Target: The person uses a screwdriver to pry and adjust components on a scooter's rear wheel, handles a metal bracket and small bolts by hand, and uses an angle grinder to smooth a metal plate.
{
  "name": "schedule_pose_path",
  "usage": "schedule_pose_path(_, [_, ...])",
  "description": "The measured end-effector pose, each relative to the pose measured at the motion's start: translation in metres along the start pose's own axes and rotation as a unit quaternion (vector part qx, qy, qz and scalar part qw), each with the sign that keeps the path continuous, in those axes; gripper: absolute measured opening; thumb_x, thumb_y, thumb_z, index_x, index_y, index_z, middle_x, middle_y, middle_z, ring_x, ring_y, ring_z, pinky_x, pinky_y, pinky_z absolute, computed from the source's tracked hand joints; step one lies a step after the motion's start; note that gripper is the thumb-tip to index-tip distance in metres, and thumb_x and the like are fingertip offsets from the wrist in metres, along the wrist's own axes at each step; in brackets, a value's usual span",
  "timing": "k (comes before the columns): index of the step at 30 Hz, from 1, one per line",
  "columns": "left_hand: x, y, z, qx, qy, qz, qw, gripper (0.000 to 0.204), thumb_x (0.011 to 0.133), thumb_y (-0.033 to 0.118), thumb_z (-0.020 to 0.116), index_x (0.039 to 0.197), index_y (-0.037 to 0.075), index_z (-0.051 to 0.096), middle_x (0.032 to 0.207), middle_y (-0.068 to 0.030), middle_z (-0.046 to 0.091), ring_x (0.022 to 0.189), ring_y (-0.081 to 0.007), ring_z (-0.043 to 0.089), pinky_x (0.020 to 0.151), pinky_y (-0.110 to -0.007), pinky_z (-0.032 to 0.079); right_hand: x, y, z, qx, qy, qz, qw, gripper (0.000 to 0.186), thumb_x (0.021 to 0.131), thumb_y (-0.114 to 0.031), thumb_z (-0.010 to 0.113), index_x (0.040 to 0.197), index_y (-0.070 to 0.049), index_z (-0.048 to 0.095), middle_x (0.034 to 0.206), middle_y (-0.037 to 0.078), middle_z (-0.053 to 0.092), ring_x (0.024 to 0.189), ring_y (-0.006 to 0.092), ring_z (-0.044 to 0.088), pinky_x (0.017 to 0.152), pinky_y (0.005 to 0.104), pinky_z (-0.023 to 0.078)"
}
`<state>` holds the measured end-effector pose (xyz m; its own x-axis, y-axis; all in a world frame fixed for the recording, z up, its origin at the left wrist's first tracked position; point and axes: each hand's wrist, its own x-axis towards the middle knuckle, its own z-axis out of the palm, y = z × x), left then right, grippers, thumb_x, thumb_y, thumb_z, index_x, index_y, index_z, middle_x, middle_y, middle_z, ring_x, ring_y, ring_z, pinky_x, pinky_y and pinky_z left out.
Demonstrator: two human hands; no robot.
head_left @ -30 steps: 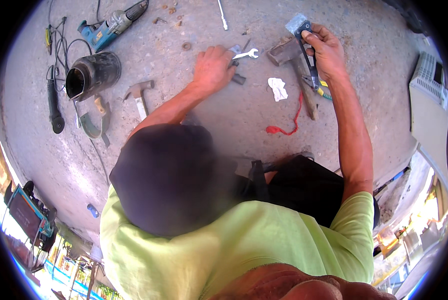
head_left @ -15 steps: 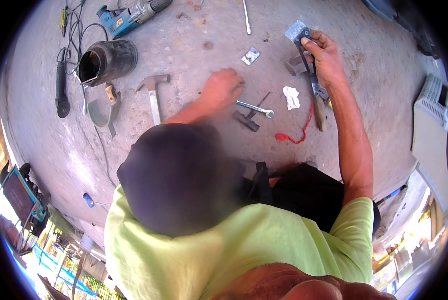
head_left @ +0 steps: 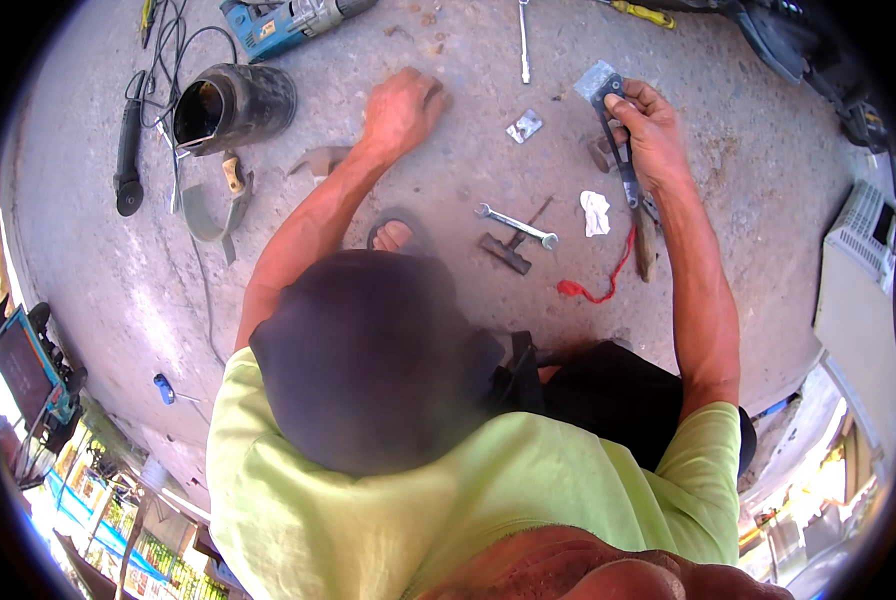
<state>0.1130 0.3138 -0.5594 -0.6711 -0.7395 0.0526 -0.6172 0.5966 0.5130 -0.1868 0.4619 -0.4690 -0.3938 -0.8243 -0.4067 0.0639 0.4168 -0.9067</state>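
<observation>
My left hand (head_left: 396, 115) is on or just above the concrete floor, fingers loosely bent and apart, with nothing visible in them; a hammer (head_left: 323, 165), partly behind my forearm, lies below it. My right hand (head_left: 644, 130) is closed on a long black metal part (head_left: 626, 160) with a translucent square piece (head_left: 593, 78) at its top. Behind that hand lies a wooden-handled mallet (head_left: 644, 255). Between my arms are a combination wrench (head_left: 518, 225), a dark T-shaped tool (head_left: 503, 252), a small silvery packet (head_left: 525, 126), a crumpled white scrap (head_left: 595, 213) and a red cord (head_left: 598, 295).
A blue drill (head_left: 278, 30), black canister (head_left: 236, 108), angle grinder (head_left: 128, 180), cables and curved guard (head_left: 208, 215) occupy the left. A long rod (head_left: 524, 40) and yellow-handled tool (head_left: 643, 15) lie ahead. A pale appliance (head_left: 848, 280) stands right. My sandaled foot (head_left: 393, 235) shows centrally.
My left hand has moved away from the wrench and T-shaped tool to farther forward and left. My right hand still grips the black part, slightly lower in view. The view has shifted.
</observation>
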Motion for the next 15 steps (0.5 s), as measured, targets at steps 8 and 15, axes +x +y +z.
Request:
schedule_pose_path(8, [-0.007,0.013,0.001,-0.010,-0.090,-0.004,0.996,0.020,0.088,0.024,0.068,0.101,0.009,0.071,0.098,-0.0174,0.065,0.090,-0.0386,0.064,0.081,-0.046,0.051,-0.002,0.003,0.005,-0.014,-0.011,0.010,1.000,0.032,0.091,-0.019,0.070,0.118,-0.002,0.065,0.096,0.001,0.071,0.080,0.0056,0.059,0.066,0.0225,0.043])
schedule_pose_path(15, [0.000,0.016,0.007,-0.099,-0.001,-0.046,0.994,0.015,0.087,0.019,0.068,0.097,0.007,0.069,0.096,-0.0165,0.066,0.090,-0.0378,0.063,0.081,-0.045,0.051,-0.004,0.003,0.012,-0.024,0.003,0.022,0.999,0.038,0.091,-0.020,0.071,0.122,0.000,0.064,0.098,0.004,0.070,0.083,0.0072,0.059,0.066,0.0235,0.044])
